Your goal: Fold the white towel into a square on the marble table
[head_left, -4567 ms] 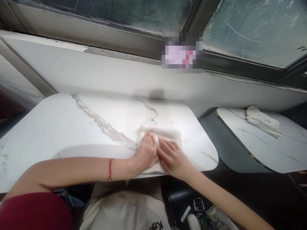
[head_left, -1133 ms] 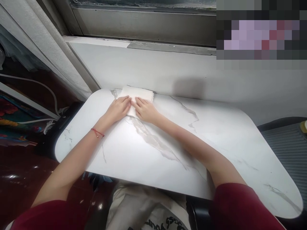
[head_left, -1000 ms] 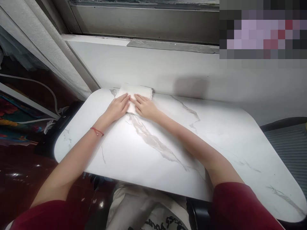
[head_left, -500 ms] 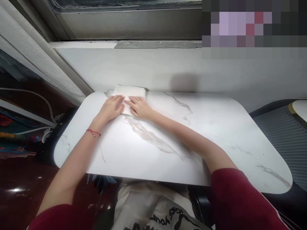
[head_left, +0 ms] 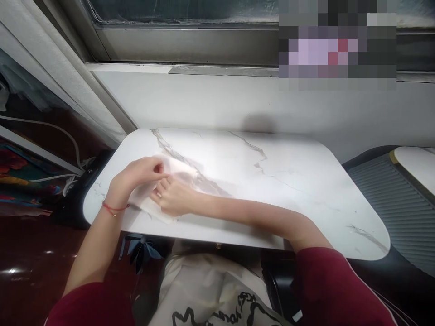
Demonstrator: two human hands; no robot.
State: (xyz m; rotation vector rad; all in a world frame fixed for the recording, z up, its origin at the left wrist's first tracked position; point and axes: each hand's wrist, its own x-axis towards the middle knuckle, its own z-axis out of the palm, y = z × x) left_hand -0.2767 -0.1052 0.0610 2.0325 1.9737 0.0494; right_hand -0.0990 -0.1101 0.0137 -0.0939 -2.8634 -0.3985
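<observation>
A white folded cloth (head_left: 176,174) lies on the white marble table (head_left: 272,181), near its front left corner, and looks smeared by motion. My left hand (head_left: 136,174), with a red string at the wrist, curls its fingers onto the cloth's left part. Beside it my right hand (head_left: 173,199) presses on the cloth with its fingers bent. Both forearms reach in from maroon sleeves.
A white wall and a window sill (head_left: 183,70) run behind the table. White cables (head_left: 64,136) and colourful fabric (head_left: 20,167) lie on the dark floor at left. A ribbed grey panel (head_left: 394,199) and a second marble top (head_left: 418,165) stand at right.
Both hands and the cloth have slid from the table's far left edge by the wall toward its front left corner. The fingers, flat before, are now bent on the cloth.
</observation>
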